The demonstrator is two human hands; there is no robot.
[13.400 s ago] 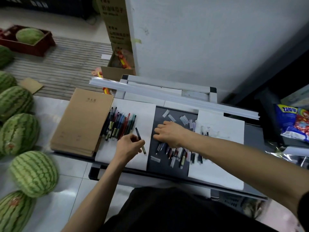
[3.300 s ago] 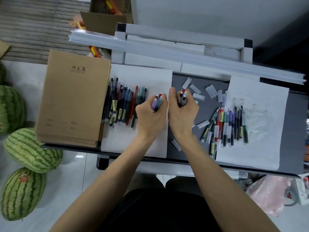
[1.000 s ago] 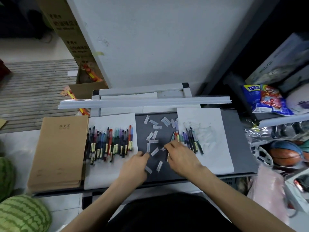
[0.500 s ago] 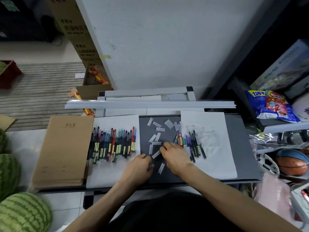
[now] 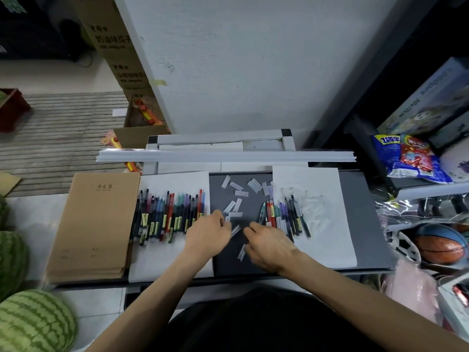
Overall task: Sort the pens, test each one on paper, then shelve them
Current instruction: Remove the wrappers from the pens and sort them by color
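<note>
Creeping up among the clear caps [image 5: 238,203], the left hand [image 5: 208,235] nears the right hand [image 5: 269,246], both with curled fingers, grip unclear; pens [image 5: 170,214] lie on both papers [image 5: 162,260] beside a notebook [image 5: 96,224] titled 作文簿.

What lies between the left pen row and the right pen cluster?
Head view: scattered clear plastic caps on the dark grey mat, with left hand and right hand over it.

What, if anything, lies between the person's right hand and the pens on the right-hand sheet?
Nothing visible. The right hand sits right at the near ends of the right-hand pens, with no object between. The loose clear caps lie on the dark mat to the hand's left, off that path.
</note>
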